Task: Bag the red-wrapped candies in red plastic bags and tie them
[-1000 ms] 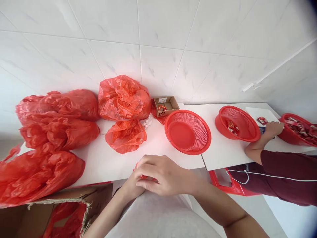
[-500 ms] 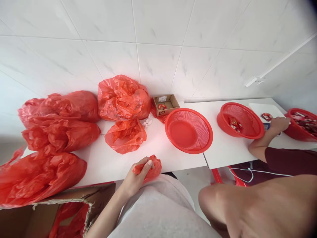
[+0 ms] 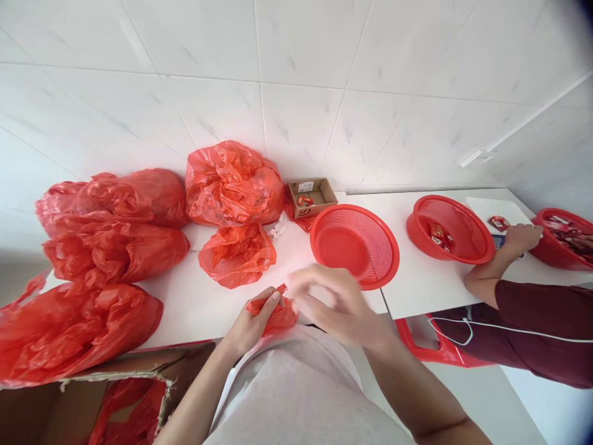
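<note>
My left hand [image 3: 250,324] is closed on a small crumpled red plastic bag [image 3: 278,314] at the near edge of the white table [image 3: 194,306]. My right hand [image 3: 331,303] hovers right beside that bag, smeared by motion, so its fingers are unclear. An empty red mesh basket [image 3: 354,245] sits just beyond my right hand. A small knotted red bag [image 3: 237,253] lies behind my left hand.
Several stuffed red plastic bags [image 3: 111,241] line the wall at left. A small cardboard box [image 3: 311,198] stands by the wall. A torn carton [image 3: 92,395] sits at lower left. A co-worker's hand [image 3: 519,238] rests between two more red baskets [image 3: 447,228] at right.
My right hand, out of view half a second ago with only the arm showing, has swung back to the red bag. My left hand has kept hold of the bag.
</note>
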Available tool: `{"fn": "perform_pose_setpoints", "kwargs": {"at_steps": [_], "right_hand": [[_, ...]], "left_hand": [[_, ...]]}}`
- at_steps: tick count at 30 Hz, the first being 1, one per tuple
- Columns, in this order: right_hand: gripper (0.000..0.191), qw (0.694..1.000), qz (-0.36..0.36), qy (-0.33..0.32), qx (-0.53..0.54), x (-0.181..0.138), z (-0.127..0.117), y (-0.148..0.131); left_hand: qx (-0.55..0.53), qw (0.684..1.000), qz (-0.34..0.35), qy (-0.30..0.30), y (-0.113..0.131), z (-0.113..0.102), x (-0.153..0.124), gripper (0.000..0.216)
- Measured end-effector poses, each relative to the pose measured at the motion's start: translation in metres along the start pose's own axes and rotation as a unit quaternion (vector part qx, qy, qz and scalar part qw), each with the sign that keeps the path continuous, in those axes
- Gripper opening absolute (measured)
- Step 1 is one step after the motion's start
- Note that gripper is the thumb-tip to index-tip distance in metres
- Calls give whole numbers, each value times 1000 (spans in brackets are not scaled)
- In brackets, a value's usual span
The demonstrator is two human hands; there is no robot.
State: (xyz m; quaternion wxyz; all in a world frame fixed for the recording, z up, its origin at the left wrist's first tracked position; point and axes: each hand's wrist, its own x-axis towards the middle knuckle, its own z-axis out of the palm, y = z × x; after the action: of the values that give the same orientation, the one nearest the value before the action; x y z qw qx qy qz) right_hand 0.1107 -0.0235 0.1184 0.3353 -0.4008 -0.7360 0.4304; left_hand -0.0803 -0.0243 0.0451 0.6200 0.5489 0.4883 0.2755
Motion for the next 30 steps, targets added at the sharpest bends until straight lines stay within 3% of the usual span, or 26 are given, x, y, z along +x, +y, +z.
{"fn": "perform_pose_setpoints", "kwargs": {"at_steps": [2, 6, 8, 10, 13, 17, 20, 23, 26, 30], "right_hand": [[28, 999, 21, 35, -35, 13, 21, 32], [21, 995, 98, 27, -6, 6, 42, 70], [20, 993, 106, 54, 16, -5, 41, 69], [17, 995, 90, 29, 36, -13, 35, 59], [14, 998, 58, 3, 30, -14, 27, 48], [18, 998, 34, 54, 5, 3, 31, 57], [31, 998, 62, 8, 21, 15, 43, 69], [34, 991, 121, 17, 55, 17, 53, 78], [34, 972, 158, -16, 175, 12, 55, 81], [31, 944, 146, -98, 279, 5, 48, 79]], "left_hand": [[-9, 1000, 11, -5, -4, -1, 2, 35], [-43, 999, -29, 2, -12, -1, 7, 33], [-70, 996, -48, -3, -13, -3, 8, 32], [-66, 997, -31, -13, -10, -7, 8, 32], [9, 999, 15, -44, -1, -14, 6, 30], [110, 989, 41, -89, 4, -16, 4, 21], [199, 976, 78, -50, 2, -12, 5, 21], [264, 954, 137, 37, -5, -8, 8, 23], [285, 931, 189, 132, -14, -6, 8, 28], [298, 919, 211, 147, -20, -5, 5, 33]]}}
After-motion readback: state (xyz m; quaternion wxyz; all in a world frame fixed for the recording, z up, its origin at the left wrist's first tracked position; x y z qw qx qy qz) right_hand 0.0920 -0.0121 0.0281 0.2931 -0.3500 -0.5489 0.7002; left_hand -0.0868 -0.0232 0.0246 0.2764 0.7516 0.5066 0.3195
